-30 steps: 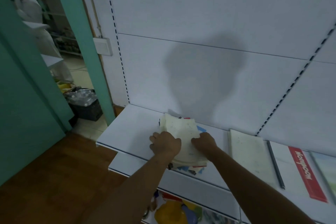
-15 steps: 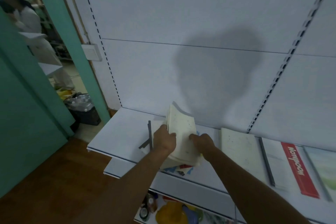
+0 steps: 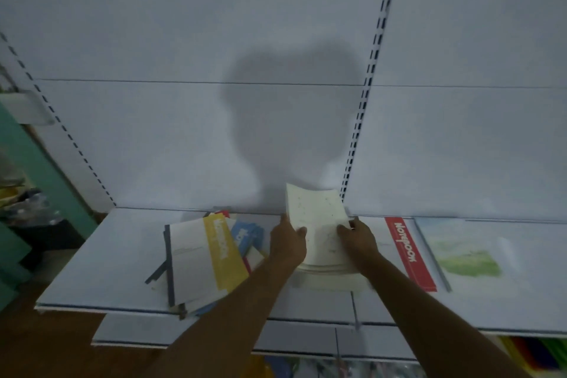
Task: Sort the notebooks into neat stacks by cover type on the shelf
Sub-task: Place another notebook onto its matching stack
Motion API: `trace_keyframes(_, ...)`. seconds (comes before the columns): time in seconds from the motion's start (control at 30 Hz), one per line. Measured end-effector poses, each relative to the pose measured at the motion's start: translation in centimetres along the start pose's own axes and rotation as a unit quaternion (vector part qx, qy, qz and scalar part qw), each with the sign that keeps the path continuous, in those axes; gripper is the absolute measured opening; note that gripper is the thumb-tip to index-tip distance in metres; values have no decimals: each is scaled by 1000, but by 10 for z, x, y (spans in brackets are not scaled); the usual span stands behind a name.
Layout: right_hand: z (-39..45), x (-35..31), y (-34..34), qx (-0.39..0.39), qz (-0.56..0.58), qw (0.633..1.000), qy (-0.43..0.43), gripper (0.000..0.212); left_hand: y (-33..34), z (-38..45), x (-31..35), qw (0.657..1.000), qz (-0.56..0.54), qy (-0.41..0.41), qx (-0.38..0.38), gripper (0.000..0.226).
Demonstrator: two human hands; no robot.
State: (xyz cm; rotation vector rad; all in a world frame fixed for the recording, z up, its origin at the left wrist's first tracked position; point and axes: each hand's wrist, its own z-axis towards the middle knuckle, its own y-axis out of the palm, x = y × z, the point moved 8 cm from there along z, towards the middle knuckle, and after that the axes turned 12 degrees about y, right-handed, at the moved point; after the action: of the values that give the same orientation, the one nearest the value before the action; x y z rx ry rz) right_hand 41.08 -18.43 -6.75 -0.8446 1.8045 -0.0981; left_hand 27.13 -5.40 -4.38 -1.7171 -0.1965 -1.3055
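Two bare hands grip a cream, speckled-cover notebook (image 3: pixel 316 224) at a white shelf (image 3: pixel 101 255), the left hand (image 3: pixel 287 244) curled around its left edge and the right hand (image 3: pixel 357 241) around its right edge. The notebook's far end is tilted up toward the white back panel (image 3: pixel 184 132), while its near end sits on a stack of similar cream notebooks (image 3: pixel 328 278) resting near the middle of the shelf. To the left, just beside the left forearm, lies a loose, fanned pile: a white notebook with a yellow band (image 3: pixel 202 261) on top, blue-covered notebooks (image 3: pixel 245 235) and a red edge showing beneath it. To the right of the cream stack lies a white notebook with a red band (image 3: pixel 409 253), and farther right a notebook with a pale green landscape cover (image 3: pixel 466 258). A slotted upright (image 3: pixel 368 92) runs up the back panel behind the raised notebook, and a shadow falls across the panel to its left.
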Motion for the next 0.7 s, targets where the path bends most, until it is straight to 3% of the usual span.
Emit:
trace_keyframes(0.13,13,20,-13,3,-35,999,9,35,34,4,-6,997,38,-31,-64,46)
trace_keyframes(0.3,25,33,-12,8,-87,996,-5,31,57,4,-14,989,78,-45,-121,61)
trace_keyframes(0.43,32,47,-7,11,-147,989,11,33,64,1,-16,990,76,-48,-109,53)
trace_keyframes(0.57,31,46,-7,26,-134,990,33,35,58,0,-7,987,127,-23,-96,54)
trace_keyframes(0.7,13,19,-7,120,-261,958,15,47,37,4,-1,993,99,0,-67,44)
